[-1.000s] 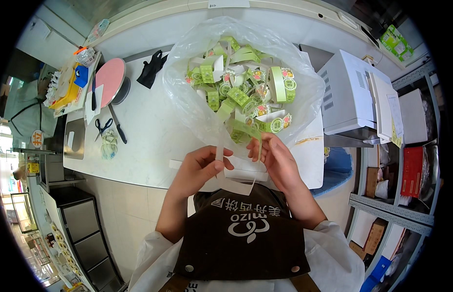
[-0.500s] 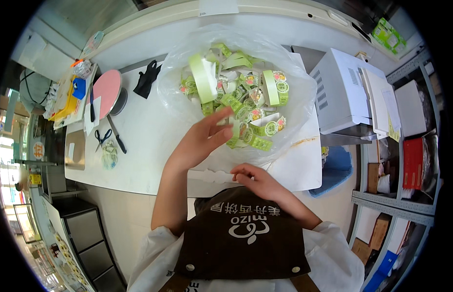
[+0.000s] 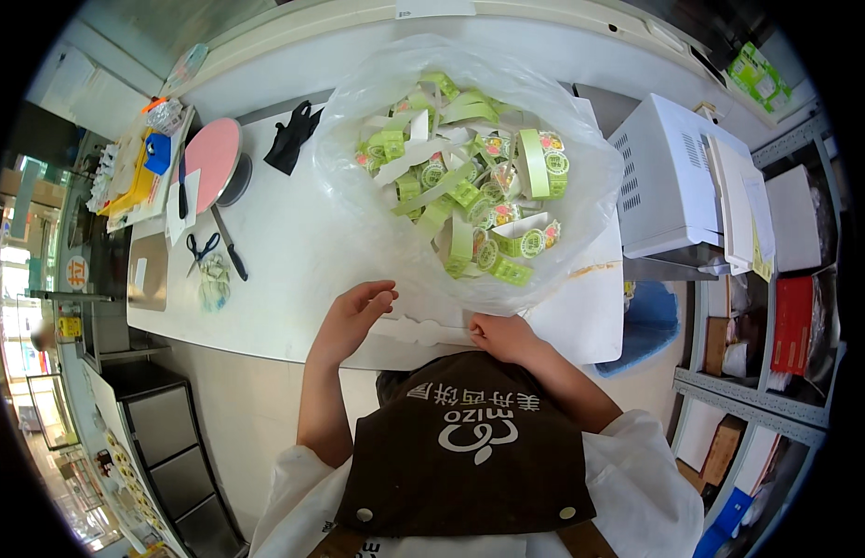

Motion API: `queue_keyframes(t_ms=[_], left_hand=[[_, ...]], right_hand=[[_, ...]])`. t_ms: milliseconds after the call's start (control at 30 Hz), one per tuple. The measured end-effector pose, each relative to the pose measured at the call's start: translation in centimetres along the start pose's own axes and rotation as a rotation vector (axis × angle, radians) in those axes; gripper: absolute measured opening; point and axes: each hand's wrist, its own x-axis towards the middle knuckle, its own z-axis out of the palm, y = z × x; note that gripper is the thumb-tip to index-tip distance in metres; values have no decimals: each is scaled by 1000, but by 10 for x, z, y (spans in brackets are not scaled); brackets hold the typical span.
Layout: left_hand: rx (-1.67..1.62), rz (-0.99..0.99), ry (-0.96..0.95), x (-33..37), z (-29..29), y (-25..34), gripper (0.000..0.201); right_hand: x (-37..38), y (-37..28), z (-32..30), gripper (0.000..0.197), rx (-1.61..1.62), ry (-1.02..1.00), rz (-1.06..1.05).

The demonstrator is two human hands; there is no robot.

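Note:
A large clear plastic bag (image 3: 358, 121) lies open on the white table (image 3: 284, 270), filled with several green-and-white paper bands (image 3: 470, 195). A white paper strip (image 3: 423, 330) lies along the table's front edge below the bag. My left hand (image 3: 351, 316) hovers at the strip's left end, fingers curled toward the thumb; whether it pinches anything is unclear. My right hand (image 3: 502, 337) rests on the strip's right end and grips it against the table edge.
A pink round turntable (image 3: 214, 158), a black glove (image 3: 291, 139), scissors (image 3: 202, 249) and a black-handled knife (image 3: 230, 246) lie at the left. A white boxy appliance (image 3: 670, 186) stands right of the bag, a blue bin (image 3: 651, 321) below it, shelves beyond.
My left hand went up into the bag among the bands, then came back down to the table's front edge. My right hand dropped to the strip and stayed there.

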Motion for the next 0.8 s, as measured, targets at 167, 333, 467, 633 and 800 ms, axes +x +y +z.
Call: queue_keyframes(t_ms=[167, 333, 467, 633, 800], left_hand=[[703, -71, 241, 16, 3, -79, 45], [790, -19, 183, 15, 15, -115, 52], [876, 143, 109, 20, 34, -128, 59], [956, 138, 63, 28, 52, -129, 62], [968, 228, 46, 25, 52, -127, 60]], right_hand=[[13, 7, 8, 39, -63, -24, 8], [16, 16, 18, 50, -157, -74, 50], [8, 16, 26, 47, -192, 140, -50], [10, 19, 30, 43, -185, 53, 15], [2, 20, 41, 40, -216, 169, 17]])
